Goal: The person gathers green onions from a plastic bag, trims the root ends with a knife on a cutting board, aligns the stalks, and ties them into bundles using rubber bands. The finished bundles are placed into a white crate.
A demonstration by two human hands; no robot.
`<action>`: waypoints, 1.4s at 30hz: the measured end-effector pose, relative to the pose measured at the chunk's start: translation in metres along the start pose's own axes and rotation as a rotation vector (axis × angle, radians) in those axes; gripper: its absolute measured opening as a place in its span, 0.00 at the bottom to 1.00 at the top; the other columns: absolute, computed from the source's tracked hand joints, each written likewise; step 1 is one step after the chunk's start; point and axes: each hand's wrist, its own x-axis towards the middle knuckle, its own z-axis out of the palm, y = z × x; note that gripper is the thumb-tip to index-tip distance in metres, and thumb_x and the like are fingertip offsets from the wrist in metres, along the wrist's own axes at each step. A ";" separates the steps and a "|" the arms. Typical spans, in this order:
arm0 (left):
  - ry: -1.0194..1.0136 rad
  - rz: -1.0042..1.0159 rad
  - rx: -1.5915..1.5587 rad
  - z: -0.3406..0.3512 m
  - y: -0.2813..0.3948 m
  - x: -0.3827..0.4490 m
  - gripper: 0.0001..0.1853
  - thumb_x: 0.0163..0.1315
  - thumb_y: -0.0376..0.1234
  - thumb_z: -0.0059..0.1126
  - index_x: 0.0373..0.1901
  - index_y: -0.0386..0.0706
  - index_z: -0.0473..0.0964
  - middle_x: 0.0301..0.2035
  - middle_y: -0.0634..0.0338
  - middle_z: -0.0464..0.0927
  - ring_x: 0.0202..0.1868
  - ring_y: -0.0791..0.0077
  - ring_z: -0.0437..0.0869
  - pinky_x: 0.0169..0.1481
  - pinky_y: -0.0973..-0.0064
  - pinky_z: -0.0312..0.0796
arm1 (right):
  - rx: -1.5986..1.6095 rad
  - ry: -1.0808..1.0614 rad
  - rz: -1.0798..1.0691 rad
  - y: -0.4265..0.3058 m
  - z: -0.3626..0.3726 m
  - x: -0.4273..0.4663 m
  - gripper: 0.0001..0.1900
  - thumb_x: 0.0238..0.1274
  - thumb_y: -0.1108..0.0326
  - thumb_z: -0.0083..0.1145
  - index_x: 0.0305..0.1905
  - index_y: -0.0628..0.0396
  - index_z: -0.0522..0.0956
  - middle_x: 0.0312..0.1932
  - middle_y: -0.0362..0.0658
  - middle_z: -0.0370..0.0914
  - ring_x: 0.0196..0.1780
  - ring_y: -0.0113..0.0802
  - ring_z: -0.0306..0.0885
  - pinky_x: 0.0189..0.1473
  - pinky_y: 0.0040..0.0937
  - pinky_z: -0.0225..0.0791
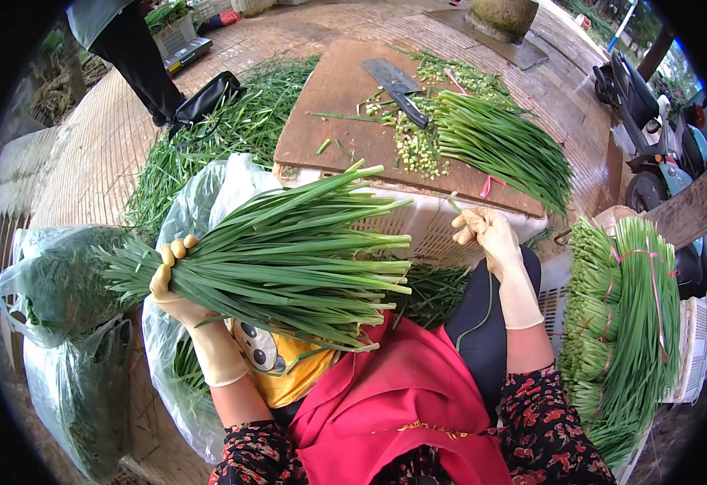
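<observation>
My left hand (175,285), in a cream rubber glove, grips a large bunch of garlic chives (281,254) by its leafy end. The pale cut stems fan out to the right above my lap. In my gloved right hand (487,233), a single thin chive strand (478,324) is pinched; it hangs down past my wrist. Ahead lies a wooden board (335,91) resting on a white plastic crate (438,230). On the board are a cleaver (393,82) with a black handle, another chive bunch (499,145) and chopped stem ends (417,148).
Tied chive bundles (620,321) fill a crate at my right. Filled clear plastic bags (75,376) stand at my left, and loose chive leaves (256,109) cover the ground beyond. A person's dark-trousered leg (138,60) is at upper left. Scooters (656,139) are parked at right.
</observation>
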 end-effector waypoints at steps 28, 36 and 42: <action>-0.023 -0.052 0.072 0.009 0.004 -0.004 0.13 0.50 0.39 0.55 0.28 0.44 0.63 0.35 0.57 0.67 0.50 0.59 0.71 0.62 0.62 0.60 | 0.180 -0.139 -0.879 -0.136 0.086 -0.042 0.04 0.61 0.73 0.60 0.40 0.57 0.77 0.32 0.38 0.78 0.35 0.29 0.75 0.42 0.26 0.69; 0.032 -0.082 0.029 0.007 -0.006 0.001 0.14 0.48 0.39 0.58 0.27 0.43 0.64 0.35 0.56 0.68 0.48 0.57 0.70 0.63 0.61 0.60 | -0.653 -0.155 -1.486 -0.095 0.104 -0.021 0.16 0.42 0.68 0.59 0.42 0.49 0.81 0.37 0.40 0.79 0.42 0.41 0.77 0.43 0.38 0.71; 0.022 -0.099 0.011 0.002 -0.001 0.002 0.14 0.48 0.38 0.58 0.28 0.44 0.64 0.35 0.57 0.69 0.48 0.58 0.70 0.64 0.62 0.60 | -0.081 -0.247 -0.964 -0.101 0.117 -0.020 0.08 0.56 0.75 0.63 0.42 0.58 0.82 0.37 0.42 0.83 0.41 0.34 0.82 0.50 0.34 0.74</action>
